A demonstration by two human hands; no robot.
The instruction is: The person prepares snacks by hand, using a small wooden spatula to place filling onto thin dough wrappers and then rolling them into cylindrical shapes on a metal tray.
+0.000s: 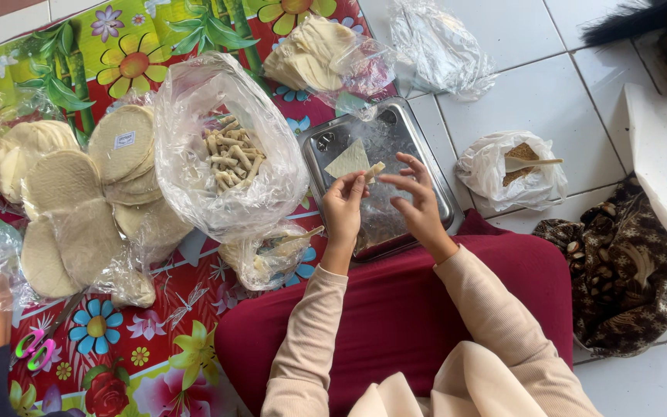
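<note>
A red mat (156,332) printed with bright many-coloured flowers fills the left of the frame, beside white floor tiles (534,85), a silver tray (314,150), pale cream wrappers (63,181), and a brown-patterned cloth (619,270) at right.

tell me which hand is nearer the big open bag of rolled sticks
Left. The left hand sits just right of the bag of rolled sticks; the right hand is farther right, over the metal tray.
</note>
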